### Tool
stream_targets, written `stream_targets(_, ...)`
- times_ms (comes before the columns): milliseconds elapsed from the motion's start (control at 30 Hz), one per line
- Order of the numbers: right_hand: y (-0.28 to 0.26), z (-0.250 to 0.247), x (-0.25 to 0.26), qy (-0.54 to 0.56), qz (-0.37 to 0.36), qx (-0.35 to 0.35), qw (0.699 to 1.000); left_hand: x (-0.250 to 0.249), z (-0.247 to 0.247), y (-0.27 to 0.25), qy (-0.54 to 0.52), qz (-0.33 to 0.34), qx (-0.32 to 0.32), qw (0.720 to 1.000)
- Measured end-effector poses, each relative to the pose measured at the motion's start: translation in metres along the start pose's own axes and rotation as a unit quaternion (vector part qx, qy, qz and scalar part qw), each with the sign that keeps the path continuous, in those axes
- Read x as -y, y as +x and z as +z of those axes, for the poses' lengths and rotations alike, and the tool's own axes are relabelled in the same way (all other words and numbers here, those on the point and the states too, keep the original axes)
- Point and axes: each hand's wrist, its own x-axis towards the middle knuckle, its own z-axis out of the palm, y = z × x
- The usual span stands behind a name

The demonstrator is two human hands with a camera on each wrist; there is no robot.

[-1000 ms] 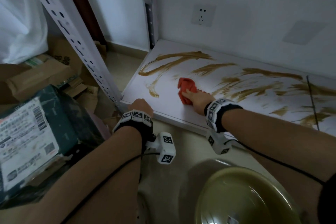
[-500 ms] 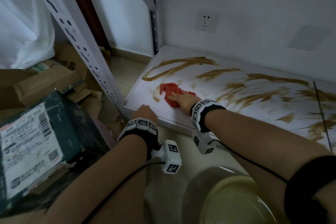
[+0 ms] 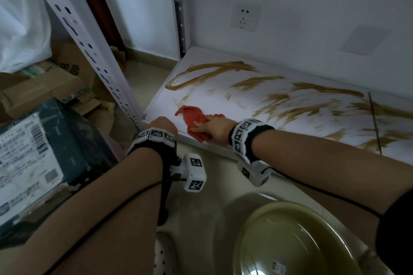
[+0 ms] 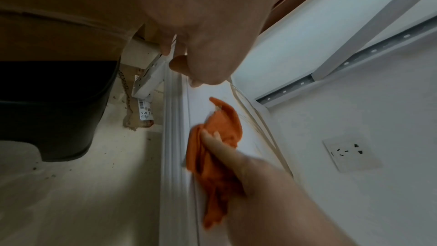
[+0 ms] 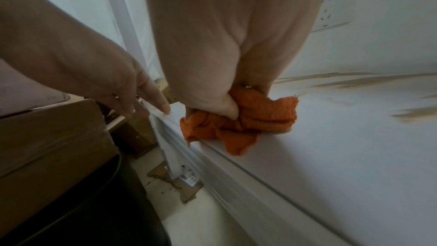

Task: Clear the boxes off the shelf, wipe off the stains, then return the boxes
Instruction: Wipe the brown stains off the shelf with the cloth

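From the head view, a slotted white upright (image 3: pixel 96 60) rises at the shelf's front left corner, with cardboard boxes (image 3: pixel 44 87) and a dark labelled parcel (image 3: pixel 42 158) crowded on the floor to its left. A greenish basin (image 3: pixel 297 239) sits on the floor below the shelf (image 3: pixel 223 100), partly cut off by the frame. Brown stains (image 3: pixel 312 105) streak the white board toward the back wall and its socket (image 3: pixel 244 17). The right hand (image 3: pixel 215 128) presses a red cloth (image 3: pixel 194 118) near the front edge; the left hand (image 3: pixel 162 124) rests at the corner.

In the left wrist view, the left hand (image 4: pixel 201 44) fills the top, fingertips touching the shelf lip, straight rather than clenched; the cloth (image 4: pixel 217 149) is blurred.

In the right wrist view, the right hand (image 5: pixel 224 63) has fingers curled, clutching the bunched cloth (image 5: pixel 248 122), which overhangs the lip slightly. The left hand's fingers (image 5: pixel 151 100) lie extended on the edge.
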Motion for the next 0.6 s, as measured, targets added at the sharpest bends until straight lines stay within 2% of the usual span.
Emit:
stream_targets(167, 0.039, -0.007, 0.016, -0.038, -0.029, -0.034, 0.998, -0.003, 0.001, 0.007, 0.117, 0.04, 0.004, 0.992)
stream_targets(233, 0.05, -0.016, 0.013, -0.09, -0.042, -0.083, 0.992, -0.002, 0.002, 0.012, 0.158, 0.054, -0.016, 0.986)
stream_targets(333, 0.048, -0.033, -0.002, -0.081, -0.002, -0.107, 0.991, 0.004, 0.005, 0.015, 0.161, 0.06, -0.034, 0.984)
stream_targets(400, 0.035, -0.04, -0.015, -0.036, 0.03, -0.093, 0.995, 0.003, 0.007, 0.015, 0.2, 0.06, -0.032, 0.978)
stream_targets(467, 0.022, -0.041, -0.028, -0.036, 0.064, -0.085, 0.994, 0.004, 0.006, 0.024, 0.237, 0.044, -0.038, 0.97)
stream_targets(600, 0.001, -0.025, -0.022, -0.061, 0.03, -0.057, 0.996, 0.006, 0.001, 0.034, 0.303, 0.062, 0.022, 0.951)
